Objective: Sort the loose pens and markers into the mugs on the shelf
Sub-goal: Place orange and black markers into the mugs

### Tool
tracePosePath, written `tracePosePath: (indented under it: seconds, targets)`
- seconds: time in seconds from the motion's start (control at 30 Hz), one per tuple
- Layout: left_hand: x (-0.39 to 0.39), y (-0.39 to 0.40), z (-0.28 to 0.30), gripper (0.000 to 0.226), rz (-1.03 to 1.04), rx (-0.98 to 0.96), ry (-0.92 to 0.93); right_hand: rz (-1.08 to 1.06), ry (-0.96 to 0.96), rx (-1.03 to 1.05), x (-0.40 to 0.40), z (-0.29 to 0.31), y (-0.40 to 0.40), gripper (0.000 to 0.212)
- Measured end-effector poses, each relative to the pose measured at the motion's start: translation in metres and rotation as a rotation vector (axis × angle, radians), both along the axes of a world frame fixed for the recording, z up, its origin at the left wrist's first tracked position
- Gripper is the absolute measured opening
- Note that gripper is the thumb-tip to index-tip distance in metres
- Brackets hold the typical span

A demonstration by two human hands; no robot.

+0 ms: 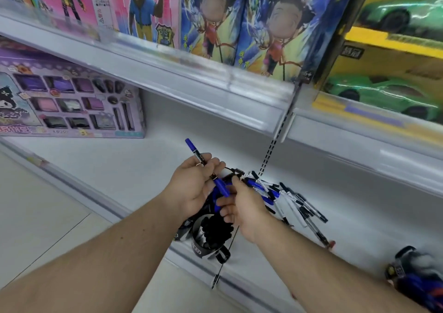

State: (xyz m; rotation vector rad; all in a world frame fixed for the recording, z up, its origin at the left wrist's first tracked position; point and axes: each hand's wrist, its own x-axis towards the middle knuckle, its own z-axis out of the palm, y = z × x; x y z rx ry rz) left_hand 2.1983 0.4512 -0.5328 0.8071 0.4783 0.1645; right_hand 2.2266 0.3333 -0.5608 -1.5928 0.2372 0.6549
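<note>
Pens and markers [285, 197] lie in a loose heap on the white lower shelf [134, 169], fanning out to the right of both hands; most are white-barrelled with black or blue caps, and one at the heap's near end shows a red tip.

Left hand [194, 185] grips a blue-capped marker [195, 151], fingers curled round its barrel, cap pointing up and away. Right hand [242, 205] sits just beside it, fingers curled, pinching a second blue marker [221, 188] between the two hands; the exact finger contact is hard to read.

Black mug [211, 238] stands at the shelf's front edge, directly under the hands, packed with dark-capped pens. The hands and wrists hide part of its rim. A second mug [405, 264] stands far right on the same shelf, blurred, with blue pens in it, partly hidden behind the right forearm.

Surroundings: purple toy set box [67, 101] at the back left of the shelf. Upper shelf [191, 73] carries pink and blue character boxes [239, 20]; yellow boxes with green toy cars [388, 92] further right. A slotted upright [275, 140] runs down behind the heap.
</note>
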Motion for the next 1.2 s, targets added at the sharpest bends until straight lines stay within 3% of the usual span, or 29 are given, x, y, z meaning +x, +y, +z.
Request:
tracePosePath:
  seconds: [0.07, 0.13, 0.23, 0.33, 0.43, 0.6, 0.77, 0.83, 0.97, 1.1, 1.2]
  targets:
    - [0.001, -0.020, 0.001, 0.017, -0.029, -0.001, 0.004, 0.018, 0.088, 0.100, -0.013, 0.012, -0.026, 0.045]
    - [0.000, -0.038, 0.002, 0.016, -0.102, 0.032, 0.032, -0.002, 0.034, 0.129, -0.020, 0.019, -0.051, 0.030]
    - [-0.002, -0.056, 0.005, 0.006, -0.256, 0.187, 0.115, -0.049, -0.160, 0.014, -0.024, 0.025, -0.091, 0.018]
    - [-0.003, -0.066, 0.010, 0.022, -0.367, 0.348, 0.201, -0.125, -0.298, -0.100, -0.028, 0.037, -0.136, 0.012]
    - [-0.010, -0.085, 0.015, 0.017, -0.580, 0.455, 0.238, -0.165, -0.391, -0.187, -0.033, 0.053, -0.175, 0.009]
    - [-0.015, -0.139, 0.009, 0.010, -0.850, 0.810, 0.152, -0.293, -0.447, -0.210, -0.035, 0.070, -0.224, 0.014]
    - [-0.015, -0.199, 0.006, 0.007, -1.007, 0.861, 0.074, -0.365, -0.441, -0.272, -0.040, 0.078, -0.282, 0.010]
    - [-0.011, -0.216, 0.006, 0.009, -1.049, 0.905, 0.053, -0.389, -0.465, -0.350, -0.040, 0.080, -0.309, 0.011]
    - [0.000, -0.240, 0.002, 0.039, -1.068, 0.987, 0.050, -0.467, -0.574, -0.615, -0.036, 0.080, -0.371, 0.022]
    - [0.005, -0.256, -0.001, 0.049, -1.134, 1.011, 0.034, -0.281, -0.613, -1.028, -0.030, 0.066, -0.405, 0.014]
    - [0.011, -0.258, -0.005, 0.049, -1.131, 1.033, 0.035, -0.269, -0.663, -1.124, -0.022, 0.052, -0.412, 0.021]
